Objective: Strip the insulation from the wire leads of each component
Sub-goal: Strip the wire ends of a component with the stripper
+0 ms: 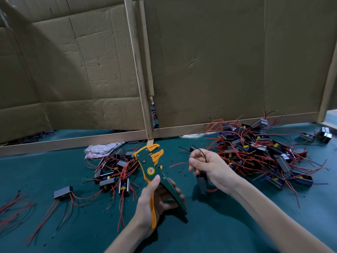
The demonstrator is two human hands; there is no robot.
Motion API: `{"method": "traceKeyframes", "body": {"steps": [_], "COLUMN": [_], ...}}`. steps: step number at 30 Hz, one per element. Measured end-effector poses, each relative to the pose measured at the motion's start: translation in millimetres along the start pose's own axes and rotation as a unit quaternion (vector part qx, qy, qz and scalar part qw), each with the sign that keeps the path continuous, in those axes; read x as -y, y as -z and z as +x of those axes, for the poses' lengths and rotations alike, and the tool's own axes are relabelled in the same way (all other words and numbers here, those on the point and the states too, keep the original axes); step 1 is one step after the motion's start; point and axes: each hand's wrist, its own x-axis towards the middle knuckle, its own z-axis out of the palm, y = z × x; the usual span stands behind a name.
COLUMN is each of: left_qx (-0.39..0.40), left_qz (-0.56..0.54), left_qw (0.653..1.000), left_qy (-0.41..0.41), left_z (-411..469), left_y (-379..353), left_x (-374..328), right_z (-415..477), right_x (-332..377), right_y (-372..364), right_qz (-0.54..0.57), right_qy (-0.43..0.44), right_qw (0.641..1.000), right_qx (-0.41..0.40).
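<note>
Left grip [156, 196] is wrapped round the stripper [151, 161], head tilted up; right grip [209, 167] pinches a red lead [179, 164] lying sideways, tip aimed at that head, close by.

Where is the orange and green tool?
Head view, low centre: the left hand grips the wire stripper, pointing up, beside the right hand holding a component.

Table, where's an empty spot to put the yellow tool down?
Bare green mat lies far left, between the wooden rail and the lone black box, and at the near right, below the big wire pile. That pile and the small middle pile are crowded.
</note>
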Motion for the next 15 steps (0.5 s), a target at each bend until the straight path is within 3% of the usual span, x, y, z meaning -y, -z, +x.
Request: {"method": "traceKeyframes", "body": {"steps": [5, 15], "left_qx": [0.017, 0.124], "left_qz": [0.021, 0.081], "left_qw": [1.000, 0.988], "left_qy": [0.010, 0.043], "left_z": [-0.4, -3.2], "left_y": [0.8, 1.0], "left_x": [0.7, -0.6], "right_z": [-2.4, -9.2], "right_x": [7.7, 21.2], "right_y": [0.5, -7.7], "right_qz": [-0.001, 0.137], "right_qy": [-0.005, -0.021], "right_qw": [1.000, 0.990], "right_qx": [0.002, 0.023]}}
